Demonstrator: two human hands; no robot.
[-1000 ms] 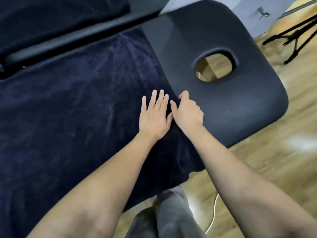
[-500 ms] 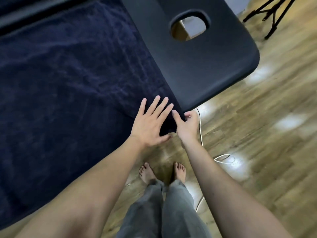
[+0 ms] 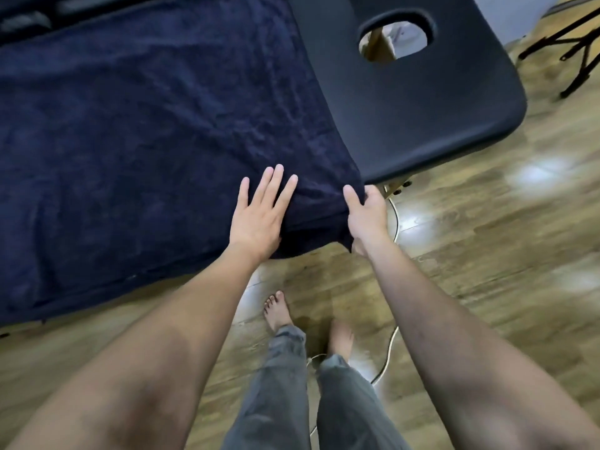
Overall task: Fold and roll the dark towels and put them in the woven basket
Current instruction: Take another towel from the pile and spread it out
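The right hand (image 3: 367, 216) pinched the near corner of the dark towel (image 3: 146, 125), thumb and fingers closed on the cloth where it hung off the table edge. A second before, that hand lay up on the black table (image 3: 422, 118) by the face hole; it had slid down toward six o'clock to reach the corner. The left hand (image 3: 259, 212), at nine o'clock from the right one, lay flat with fingers spread, pressing the towel down. The towel was spread wide over the table, out to ten o'clock. I think the first fold was about to start, because a corner was now held. No basket showed. Bare feet stood on the wood floor (image 3: 487, 254) at six o'clock.
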